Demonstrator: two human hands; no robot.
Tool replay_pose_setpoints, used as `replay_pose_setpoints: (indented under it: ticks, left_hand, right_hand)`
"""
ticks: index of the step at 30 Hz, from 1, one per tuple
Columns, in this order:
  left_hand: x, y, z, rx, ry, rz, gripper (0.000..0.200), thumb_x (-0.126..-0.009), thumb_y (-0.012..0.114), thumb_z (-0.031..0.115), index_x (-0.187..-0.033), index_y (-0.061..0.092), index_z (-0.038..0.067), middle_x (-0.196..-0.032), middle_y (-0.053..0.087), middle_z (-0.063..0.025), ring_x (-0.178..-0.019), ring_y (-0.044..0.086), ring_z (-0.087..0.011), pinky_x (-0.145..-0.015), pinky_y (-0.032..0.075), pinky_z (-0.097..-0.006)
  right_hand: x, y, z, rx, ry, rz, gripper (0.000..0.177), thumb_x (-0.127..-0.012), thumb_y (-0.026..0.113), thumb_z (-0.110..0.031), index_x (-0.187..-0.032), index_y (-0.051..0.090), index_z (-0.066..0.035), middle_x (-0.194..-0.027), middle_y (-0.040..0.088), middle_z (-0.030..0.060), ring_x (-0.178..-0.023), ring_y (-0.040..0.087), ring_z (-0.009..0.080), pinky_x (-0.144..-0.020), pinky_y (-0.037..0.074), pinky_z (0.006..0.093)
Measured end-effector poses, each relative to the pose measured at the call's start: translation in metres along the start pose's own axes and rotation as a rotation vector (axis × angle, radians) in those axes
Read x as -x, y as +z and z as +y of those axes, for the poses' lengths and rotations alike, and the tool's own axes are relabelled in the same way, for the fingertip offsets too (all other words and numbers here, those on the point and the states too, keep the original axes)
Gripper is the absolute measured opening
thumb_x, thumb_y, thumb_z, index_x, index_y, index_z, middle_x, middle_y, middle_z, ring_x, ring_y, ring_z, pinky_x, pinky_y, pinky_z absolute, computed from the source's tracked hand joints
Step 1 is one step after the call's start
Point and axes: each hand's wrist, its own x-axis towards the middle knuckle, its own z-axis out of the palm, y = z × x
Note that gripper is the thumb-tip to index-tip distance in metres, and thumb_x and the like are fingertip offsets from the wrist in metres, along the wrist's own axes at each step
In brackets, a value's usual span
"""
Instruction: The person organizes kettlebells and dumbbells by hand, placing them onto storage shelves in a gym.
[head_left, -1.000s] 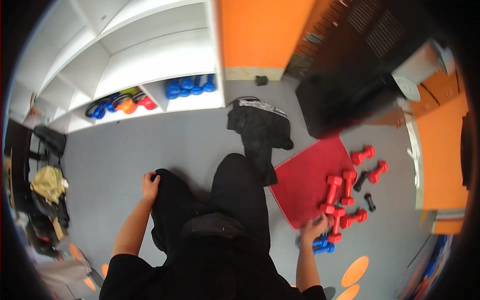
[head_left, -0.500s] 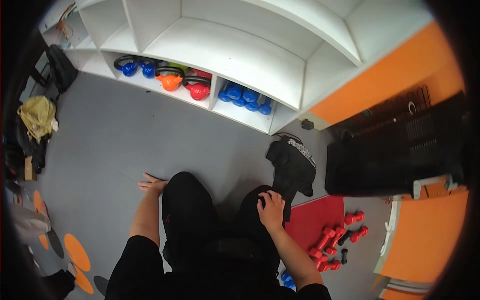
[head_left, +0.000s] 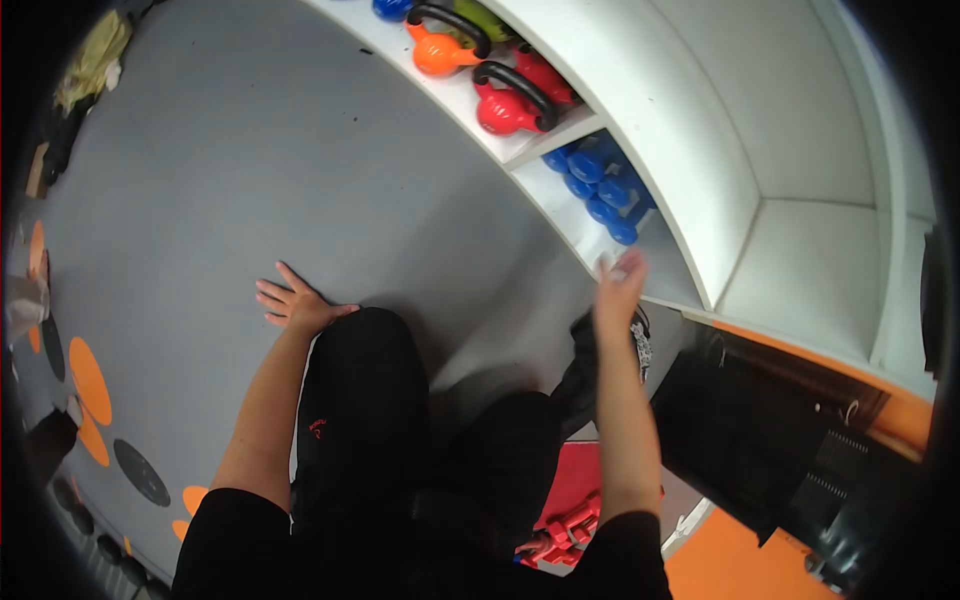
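My left hand is beside my left knee with its fingers spread, over the grey floor, holding nothing. Stretched out in front of the low shelf is my right hand, a little blurred. Its thumb and fingers look apart, and no object shows in it. Just beyond its fingertips, several blue dumbbells are piled in the shelf compartment. A gap appears between the hand and the nearest dumbbell.
Beside the dumbbells, a red kettlebell and an orange kettlebell stand on the white shelf. Dark clothing lies under my right arm. Red dumbbells lie on a red mat. A black cabinet-like object stands right.
My right hand has left my right knee and reached forward to the blue dumbbells. My left hand stays by the left knee, fingers spread. The view has turned and come closer to the shelf.
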Motion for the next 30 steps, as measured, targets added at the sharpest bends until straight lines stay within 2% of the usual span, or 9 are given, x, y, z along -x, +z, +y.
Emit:
replay_pose_setpoints:
  ticks: [2, 3, 5, 12, 18, 21, 24, 28, 30]
  left_hand:
    - [-0.004, -0.001, -0.001, -0.006, -0.013, -0.017, 0.171, -0.050, 0.098, 0.056, -0.156, -0.027, 0.010, -0.157, -0.026, -0.0386, -0.150, -0.021, -0.0510, -0.118, 0.004, -0.0681]
    - [-0.006, 0.002, -0.002, -0.012, -0.001, -0.029, 0.171, -0.050, 0.098, 0.056, -0.156, -0.027, 0.009, -0.157, -0.026, -0.0391, -0.150, -0.021, -0.0516, -0.118, 0.004, -0.0685]
    - [-0.010, 0.003, 0.000, -0.011, -0.001, -0.037, 0.172, -0.049, 0.099, 0.056, -0.156, -0.027, 0.009, -0.157, -0.026, -0.0397, -0.150, -0.021, -0.0521, -0.118, 0.003, -0.0688]
    - [-0.011, 0.002, 0.000, -0.019, 0.021, -0.045, 0.172, -0.049, 0.099, 0.054, -0.155, -0.028, 0.007, -0.157, -0.024, -0.0400, -0.149, -0.022, -0.0526, -0.118, 0.001, -0.0679]
    - [-0.009, 0.003, 0.000, -0.017, 0.029, -0.034, 0.173, -0.048, 0.099, 0.054, -0.155, -0.029, 0.009, -0.157, -0.025, -0.0393, -0.149, -0.023, -0.0523, -0.118, 0.001, -0.0672]
    - [-0.011, 0.005, -0.002, -0.008, 0.037, -0.023, 0.174, -0.047, 0.099, 0.055, -0.155, -0.029, 0.009, -0.157, -0.025, -0.0399, -0.149, -0.021, -0.0530, -0.117, 0.004, -0.0686]
    - [-0.013, 0.009, -0.004, -0.015, 0.051, -0.008, 0.174, -0.047, 0.099, 0.056, -0.155, -0.029, 0.009, -0.157, -0.024, -0.0406, -0.149, -0.020, -0.0535, -0.116, 0.006, -0.0703]
    - [-0.010, 0.010, -0.006, -0.015, 0.048, 0.001, 0.174, -0.047, 0.099, 0.057, -0.155, -0.029, 0.010, -0.157, -0.024, -0.0397, -0.150, -0.021, -0.0525, -0.116, 0.007, -0.0710]
    - [-0.004, 0.005, -0.004, 0.002, 0.048, -0.010, 0.173, -0.048, 0.099, 0.057, -0.155, -0.029, 0.010, -0.158, -0.024, -0.0389, -0.150, -0.022, -0.0514, -0.117, 0.005, -0.0693]
  right_hand:
    - [-0.098, 0.028, 0.032, 0.140, 0.075, 0.084, 0.056, -0.088, 0.074, -0.030, -0.126, 0.058, 0.008, -0.121, 0.063, 0.0254, -0.113, 0.060, 0.0354, -0.096, 0.049, 0.0450]
    - [-0.136, 0.040, 0.031, 0.125, 0.130, 0.000, 0.072, -0.089, 0.073, -0.039, -0.139, 0.052, 0.009, -0.135, 0.061, 0.0243, -0.124, 0.058, 0.0329, -0.108, 0.042, 0.0396]
    - [-0.176, 0.065, 0.019, 0.033, 0.013, 0.060, 0.073, -0.087, 0.075, -0.036, -0.144, 0.051, 0.003, -0.147, 0.053, 0.0217, -0.131, 0.054, 0.0359, -0.111, 0.040, 0.0400]
    - [-0.245, 0.099, 0.077, -0.435, 0.619, -0.155, 0.043, -0.086, 0.074, -0.028, -0.118, 0.058, -0.003, -0.117, 0.058, 0.0129, -0.106, 0.056, 0.0263, -0.094, 0.046, 0.0355]
    - [-0.134, 0.060, 0.035, -0.532, 0.555, -0.167, 0.016, -0.086, 0.071, -0.022, -0.086, 0.066, -0.007, -0.081, 0.063, 0.0053, -0.073, 0.061, 0.0164, -0.075, 0.052, 0.0308]
    - [-0.037, 0.018, -0.027, -0.436, 0.545, -0.369, 0.012, -0.083, 0.064, -0.012, -0.094, 0.063, -0.007, -0.075, 0.061, 0.0018, -0.069, 0.058, 0.0137, -0.066, 0.047, 0.0281]
    - [0.047, 0.012, 0.001, -0.323, 0.620, -0.632, 0.018, -0.079, 0.069, -0.012, -0.095, 0.064, -0.005, -0.077, 0.064, 0.0025, -0.068, 0.060, 0.0114, -0.061, 0.047, 0.0278]
    - [0.149, 0.037, 0.012, 0.137, 0.120, -0.739, 0.038, -0.072, 0.075, -0.021, -0.105, 0.067, -0.002, -0.085, 0.070, 0.0191, -0.081, 0.070, 0.0370, -0.075, 0.054, 0.0482]
    - [0.176, 0.050, -0.012, 0.246, 0.114, -0.799, 0.041, -0.072, 0.076, -0.021, -0.107, 0.067, -0.004, -0.093, 0.071, 0.0204, -0.091, 0.069, 0.0415, -0.082, 0.053, 0.0516]
